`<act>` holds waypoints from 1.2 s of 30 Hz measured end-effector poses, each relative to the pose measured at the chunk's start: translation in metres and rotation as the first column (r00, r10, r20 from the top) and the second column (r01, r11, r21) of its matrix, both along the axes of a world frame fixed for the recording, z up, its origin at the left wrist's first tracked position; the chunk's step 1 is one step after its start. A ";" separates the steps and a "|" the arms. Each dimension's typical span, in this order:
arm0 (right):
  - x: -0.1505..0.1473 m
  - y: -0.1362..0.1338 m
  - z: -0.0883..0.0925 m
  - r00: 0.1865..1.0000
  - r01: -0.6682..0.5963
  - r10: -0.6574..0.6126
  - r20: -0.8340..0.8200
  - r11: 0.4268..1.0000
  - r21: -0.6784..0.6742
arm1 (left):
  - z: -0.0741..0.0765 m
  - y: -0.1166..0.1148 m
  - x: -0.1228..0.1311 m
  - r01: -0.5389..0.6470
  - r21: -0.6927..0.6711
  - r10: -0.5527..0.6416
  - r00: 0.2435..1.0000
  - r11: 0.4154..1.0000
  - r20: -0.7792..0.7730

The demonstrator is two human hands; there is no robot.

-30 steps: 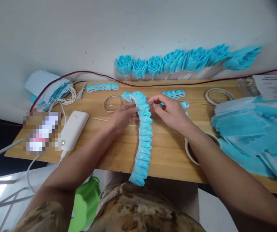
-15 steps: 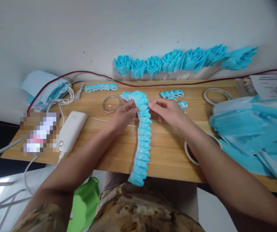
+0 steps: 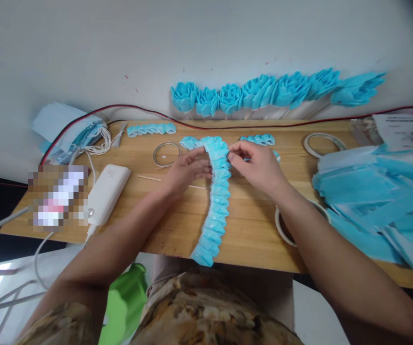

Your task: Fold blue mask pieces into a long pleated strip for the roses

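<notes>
A long pleated strip of light-blue fabric point(image 3: 219, 191) hangs from the middle of the table towards its front edge, its upper end bent over to the left. My left hand point(image 3: 188, 170) grips it at the left edge near the bend, some fingers tucked behind the folds. At the opposite edge, my right hand point(image 3: 256, 163) pinches a fold between thumb and forefinger. Behind the left hand lies a thin wooden stick point(image 3: 148, 178). A narrow tape roll point(image 3: 166, 154) lies flat just beyond that hand. Short pleated blue pieces point(image 3: 260, 139) lie past my right hand.
Blue fabric flowers point(image 3: 230, 98) lean in a row against the wall. Cut blue sheets point(image 3: 368, 177) are heaped at the right, near another tape roll point(image 3: 323, 143). A white power bank point(image 3: 110, 194) and a phone point(image 3: 60, 199) sit left. A red-black cable point(image 3: 148, 111) crosses the back.
Both hands have shifted slightly to the right with the upper part of the strip. The strip now curves more, and its lower end has risen a little.
</notes>
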State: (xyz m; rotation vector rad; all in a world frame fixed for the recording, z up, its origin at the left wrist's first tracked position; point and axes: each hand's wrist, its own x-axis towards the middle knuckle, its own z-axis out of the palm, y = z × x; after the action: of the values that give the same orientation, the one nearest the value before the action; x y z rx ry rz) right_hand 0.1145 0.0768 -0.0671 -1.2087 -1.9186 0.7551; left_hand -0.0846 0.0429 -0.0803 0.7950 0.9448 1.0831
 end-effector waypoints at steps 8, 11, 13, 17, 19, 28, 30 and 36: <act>-0.002 -0.002 -0.002 0.999 -0.041 0.041 0.010 0.999 -0.021 | 0.003 0.001 0.001 0.012 -0.031 -0.012 1.000 0.999 -0.010; -0.003 -0.004 -0.002 0.999 -0.042 0.043 0.019 0.999 -0.027 | 0.000 0.001 0.000 0.026 -0.043 -0.028 0.998 0.999 -0.058; -0.003 -0.004 -0.003 0.998 -0.033 0.034 0.043 0.999 -0.029 | -0.001 0.002 -0.001 0.011 -0.041 -0.015 0.997 0.999 -0.081; 0.003 0.000 -0.007 0.983 0.046 -0.063 0.172 0.994 0.102 | -0.002 0.001 -0.002 -0.014 -0.025 0.011 0.995 1.000 -0.103; 0.006 0.003 -0.008 0.975 0.055 -0.097 0.199 0.977 0.206 | -0.001 0.001 -0.003 -0.016 -0.037 0.012 0.994 0.999 -0.110; 0.010 0.001 -0.001 0.943 -0.260 0.114 0.313 0.839 0.478 | 0.001 0.001 -0.002 0.007 -0.090 -0.018 0.992 0.996 -0.126; 0.009 0.000 0.001 0.928 -0.291 0.123 0.353 0.831 0.475 | 0.001 0.001 -0.001 0.014 -0.092 -0.026 0.991 0.996 -0.129; 0.008 -0.003 0.004 0.881 -0.336 0.095 0.464 0.815 0.471 | 0.003 0.000 0.000 0.028 -0.084 -0.039 0.990 0.996 -0.133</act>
State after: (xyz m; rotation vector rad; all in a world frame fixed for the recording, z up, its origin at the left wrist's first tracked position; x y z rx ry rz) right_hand 0.1225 0.0742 -0.0628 -0.8320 -2.4398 0.0121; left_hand -0.0842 0.0426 -0.0774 0.8217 1.0792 0.9643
